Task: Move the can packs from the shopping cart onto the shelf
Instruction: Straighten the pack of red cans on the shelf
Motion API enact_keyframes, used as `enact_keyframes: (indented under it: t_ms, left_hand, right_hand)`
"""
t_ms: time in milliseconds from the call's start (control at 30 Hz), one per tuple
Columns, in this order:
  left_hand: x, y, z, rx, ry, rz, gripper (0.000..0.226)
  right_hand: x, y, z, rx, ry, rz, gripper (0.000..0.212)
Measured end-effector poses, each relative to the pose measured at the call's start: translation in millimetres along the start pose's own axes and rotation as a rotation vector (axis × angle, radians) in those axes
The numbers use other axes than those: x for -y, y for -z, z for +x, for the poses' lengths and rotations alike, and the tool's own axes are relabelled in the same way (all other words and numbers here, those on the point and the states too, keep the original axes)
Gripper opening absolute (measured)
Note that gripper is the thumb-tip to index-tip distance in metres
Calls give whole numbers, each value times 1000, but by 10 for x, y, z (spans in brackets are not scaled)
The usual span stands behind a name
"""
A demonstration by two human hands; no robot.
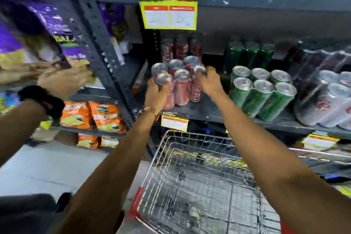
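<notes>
A shrink-wrapped pack of red cola cans [180, 85] stands on the dark shelf [207, 110], at its left end. My left hand [156, 95] grips the pack's near left corner. My right hand [209, 80] holds its right side near the can tops. More red cans [179, 48] stand behind the pack. The wire shopping cart [199, 186] sits below my arms with no can packs visible inside.
A green can pack [260, 93] stands right of the red one, then silver-white packs [326, 102]. Another person's arm [28, 119] with a black wristband reaches toward snack bags [91, 116] on the left shelving. A yellow price sign [169, 15] hangs above.
</notes>
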State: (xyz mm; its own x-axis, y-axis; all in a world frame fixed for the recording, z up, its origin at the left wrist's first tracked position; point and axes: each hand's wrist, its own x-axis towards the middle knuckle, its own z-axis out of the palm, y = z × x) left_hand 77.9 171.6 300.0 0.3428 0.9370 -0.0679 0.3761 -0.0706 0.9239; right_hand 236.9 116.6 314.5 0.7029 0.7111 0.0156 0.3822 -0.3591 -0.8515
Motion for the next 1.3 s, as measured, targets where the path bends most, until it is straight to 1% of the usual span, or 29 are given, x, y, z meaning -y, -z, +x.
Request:
enact_keyframes:
  t_ms: [67, 167, 267, 367, 433, 500, 567, 733, 933, 1067, 1200, 1233, 1300]
  left_hand:
    - [-48, -28, 64, -9, 56, -38, 57]
    - [-89, -55, 130, -60, 52, -5, 54]
    - [-54, -32, 270, -60, 50, -74, 51]
    - [-5, -4, 396, -51, 25, -77, 40]
    - [44, 1, 442, -58, 9, -67, 39]
    - [67, 3, 452, -66, 4, -68, 41]
    - [68, 7, 437, -51, 9, -89, 39]
    - [159, 24, 381, -71, -12, -116, 27]
    - [122, 82, 438, -29, -42, -96, 33]
    - [92, 59, 415, -56, -34, -61, 38]
    - [73, 48, 339, -70, -38, -67, 38]
    - [42, 65, 290, -58, -24, -73, 39]
    - [24, 91, 254, -28, -16, -80, 41]
  right_hand:
    - [-12, -19, 44, -25, -99, 113, 45]
    - [-84, -81, 40, -75, -142, 210, 45]
    - [-137, -139, -74, -109, -178, 188, 41]
    - [-212, -185, -192, -139, -172, 187, 43]
    - [-241, -188, -218, -124, -167, 199, 51]
    - [-223, -169, -215, -109, -162, 180, 55]
    - [-199, -143, -204, -96, -158, 163, 54]
    - [-205, -106, -181, -52, -152, 172, 50]
    - [-203, -161, -241, -87, -147, 148, 47]
    - [-169, -149, -254, -90, -157, 191, 48]
    - [-143, -116, -263, -68, -157, 208, 33]
    - [-117, -106, -299, -63, -163, 208, 34]
    - [-93, -113, -349, -66, -168, 204, 43]
